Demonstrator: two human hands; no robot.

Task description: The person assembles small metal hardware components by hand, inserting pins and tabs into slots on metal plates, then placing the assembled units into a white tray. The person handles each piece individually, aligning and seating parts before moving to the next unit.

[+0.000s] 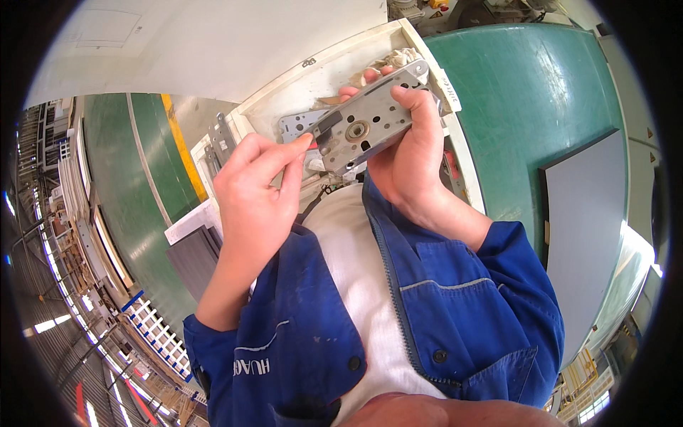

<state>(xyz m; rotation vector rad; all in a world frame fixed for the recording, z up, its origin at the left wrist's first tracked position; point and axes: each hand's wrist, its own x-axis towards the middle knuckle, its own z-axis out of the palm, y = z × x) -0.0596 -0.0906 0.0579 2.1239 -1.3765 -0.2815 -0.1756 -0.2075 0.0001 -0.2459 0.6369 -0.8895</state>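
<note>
Holding tilted metal lock case [377, 117] in right hand [418, 146], above white-rimmed tray [435, 75]. Touching left end of case with left hand [257, 188], narrowed like pinch; cannot tell if gripping something small. Lying below in tray: perforated metal plate [293, 127].

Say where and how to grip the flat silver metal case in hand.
Probably grip the flat silver metal case near its upper right end, coming from the right: it is slim and slants up that way, so the right hand spans it, thumb on the face, fingers behind. The left hand is at its left end.
</note>
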